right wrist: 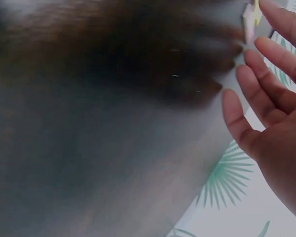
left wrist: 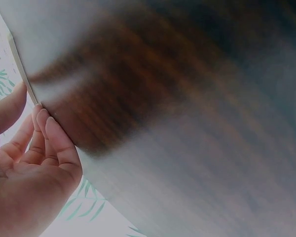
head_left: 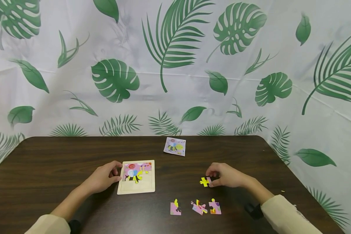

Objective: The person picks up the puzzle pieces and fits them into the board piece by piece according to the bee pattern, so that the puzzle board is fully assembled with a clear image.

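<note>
On the left of the table, in the head view, lies a square wooden puzzle tray (head_left: 136,187) with a partly filled bee picture. My left hand (head_left: 103,177) holds the tray's left edge by thumb and fingertips; the left wrist view shows this edge (left wrist: 22,69) from the side. To the right, my right hand (head_left: 226,175) has a yellow-and-pink puzzle piece (head_left: 204,182) between thumb and index finger. That piece (right wrist: 248,22) is partly cut off in the right wrist view, where the other fingers are loosely spread.
Three loose puzzle pieces lie nearer the front: a pink one (head_left: 175,208), a tilted one (head_left: 199,207) and another pink one (head_left: 215,208). A bee picture card (head_left: 175,146) lies at the back of the dark wooden table (head_left: 76,148). Behind hangs a leaf-print cloth (head_left: 175,100).
</note>
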`<state>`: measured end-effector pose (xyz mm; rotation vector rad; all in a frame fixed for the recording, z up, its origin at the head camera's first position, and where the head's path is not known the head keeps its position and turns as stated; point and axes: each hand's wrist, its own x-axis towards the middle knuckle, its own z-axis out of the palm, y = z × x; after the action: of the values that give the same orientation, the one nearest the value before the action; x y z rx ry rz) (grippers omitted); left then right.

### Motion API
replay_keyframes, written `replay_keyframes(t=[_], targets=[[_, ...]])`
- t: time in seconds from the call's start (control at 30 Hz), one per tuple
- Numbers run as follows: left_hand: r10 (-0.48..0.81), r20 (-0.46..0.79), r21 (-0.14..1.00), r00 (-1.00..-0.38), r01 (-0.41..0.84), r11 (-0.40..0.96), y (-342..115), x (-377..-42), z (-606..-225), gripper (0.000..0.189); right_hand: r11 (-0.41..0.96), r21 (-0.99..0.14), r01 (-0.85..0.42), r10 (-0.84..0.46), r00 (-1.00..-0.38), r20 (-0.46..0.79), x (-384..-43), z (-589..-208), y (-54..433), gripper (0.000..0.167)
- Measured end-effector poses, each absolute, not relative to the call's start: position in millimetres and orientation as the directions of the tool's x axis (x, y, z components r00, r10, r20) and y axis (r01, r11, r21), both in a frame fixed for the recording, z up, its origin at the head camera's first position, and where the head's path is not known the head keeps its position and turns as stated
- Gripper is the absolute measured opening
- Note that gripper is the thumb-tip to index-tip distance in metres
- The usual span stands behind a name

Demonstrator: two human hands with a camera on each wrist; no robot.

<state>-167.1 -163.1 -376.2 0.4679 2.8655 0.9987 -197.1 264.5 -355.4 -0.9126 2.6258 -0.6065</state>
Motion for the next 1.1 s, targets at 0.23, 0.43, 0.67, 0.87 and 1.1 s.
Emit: replay_keyframes(t=[0.23,0.43,0.67,0.87,1.1], targets=[[0.305,0.026,0.615,-0.952,0.256,0.746,-163.2,-167.2,-377.7,0.033,0.725,-0.477,-0.497,-0.610,-0.785,-0.108,-191.9,-363.1,266.1,0.026],[0.301,0.024,0.617,-0.953,0.251,0.745,-162.9,-167.2,-378.1,0.033,0.716,-0.472,-0.514,-0.615,-0.785,-0.079,-189.0,-365.8,267.4,0.024],[0.305,0.027,0.615,-0.952,0.256,0.746,-162.9,-167.4,-377.6,0.033,0.710,-0.453,-0.538,-0.627,-0.777,-0.059,-188.2,-366.5,267.5,0.020],[0.299,0.015,0.617,-0.954,0.244,0.748,-162.9,-168.1,-377.2,0.034,0.707,-0.443,-0.551,-0.633,-0.773,-0.049,-187.2,-365.4,266.4,0.019],[0.305,0.026,0.615,-0.952,0.256,0.746,-163.7,-168.2,-378.6,0.033,0.707,-0.436,-0.558,-0.635,-0.771,-0.044,-186.8,-365.0,265.7,0.017]])
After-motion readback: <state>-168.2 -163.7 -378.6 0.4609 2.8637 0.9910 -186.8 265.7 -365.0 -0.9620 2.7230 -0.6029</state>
